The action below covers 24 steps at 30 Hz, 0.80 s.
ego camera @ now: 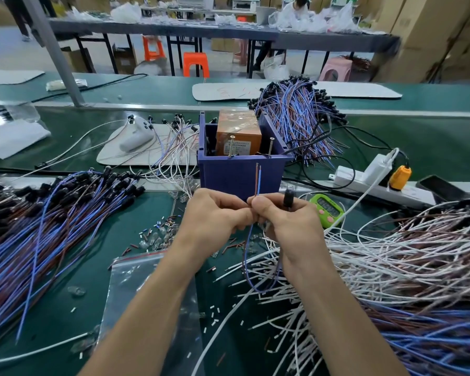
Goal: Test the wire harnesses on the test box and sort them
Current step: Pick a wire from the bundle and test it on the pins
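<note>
We are viewing a green bench (432, 137) carrying a blue test box (239, 175), blue-and-brown harnesses (38, 226), white wires (396, 253), a power strip (364, 181) and a green timer (327, 208).

The box (242, 172) is sitting on the surface (432, 131), with one wire pile (38, 226) lying left of it, a second pile (418, 253) right and a third pile (299, 118) behind. A power strip (364, 183) is lying right, a timer (327, 207) before it.

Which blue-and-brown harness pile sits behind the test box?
The far pile at the blue box's back right corner, its black connectors fanned outward. The left pile and the lower right pile lie on the near side of the box.
</note>
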Each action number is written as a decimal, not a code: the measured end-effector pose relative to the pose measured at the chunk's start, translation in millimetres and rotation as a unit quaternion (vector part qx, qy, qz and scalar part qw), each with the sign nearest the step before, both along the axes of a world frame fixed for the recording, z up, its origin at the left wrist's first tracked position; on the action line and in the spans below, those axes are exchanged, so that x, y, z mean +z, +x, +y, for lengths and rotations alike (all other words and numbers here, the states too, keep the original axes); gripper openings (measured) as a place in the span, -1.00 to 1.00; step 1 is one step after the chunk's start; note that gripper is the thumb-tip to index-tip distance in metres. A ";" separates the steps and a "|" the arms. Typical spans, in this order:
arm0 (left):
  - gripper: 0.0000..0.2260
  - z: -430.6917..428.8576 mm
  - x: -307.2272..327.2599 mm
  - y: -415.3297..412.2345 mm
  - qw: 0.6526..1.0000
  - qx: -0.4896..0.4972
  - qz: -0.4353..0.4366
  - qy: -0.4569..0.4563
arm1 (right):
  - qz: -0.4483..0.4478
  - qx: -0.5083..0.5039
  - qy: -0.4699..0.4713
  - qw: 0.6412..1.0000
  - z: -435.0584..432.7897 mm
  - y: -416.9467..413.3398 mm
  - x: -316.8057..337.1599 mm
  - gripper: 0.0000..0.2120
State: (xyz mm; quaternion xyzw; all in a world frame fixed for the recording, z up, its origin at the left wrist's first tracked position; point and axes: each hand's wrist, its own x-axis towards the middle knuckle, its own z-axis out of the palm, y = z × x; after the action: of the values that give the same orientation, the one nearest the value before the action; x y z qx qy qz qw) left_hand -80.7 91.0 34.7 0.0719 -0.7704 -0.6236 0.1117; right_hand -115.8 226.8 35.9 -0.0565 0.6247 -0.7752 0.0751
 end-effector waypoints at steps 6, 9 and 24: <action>-0.94 3.7 -0.4 -0.8 0.987 0.151 0.021 0.054 | -0.018 -0.044 -0.019 0.999 1.7 -5.5 0.5 -0.82; -0.89 4.9 -0.6 -4.1 0.974 0.217 0.025 0.058 | -0.047 -0.057 -0.025 0.997 3.8 -9.9 -1.2 -0.78; -0.77 -1.2 -3.5 -12.2 0.973 0.226 0.040 -0.005 | -0.056 -0.075 -0.005 0.996 4.6 -13.4 -4.1 -0.83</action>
State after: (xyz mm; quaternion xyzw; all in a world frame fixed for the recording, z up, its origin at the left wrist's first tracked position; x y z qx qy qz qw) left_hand -92.9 89.8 31.3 0.2187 -0.7321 -0.5810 0.2805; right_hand -129.2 231.4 31.8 0.0334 0.6181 -0.7837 0.0511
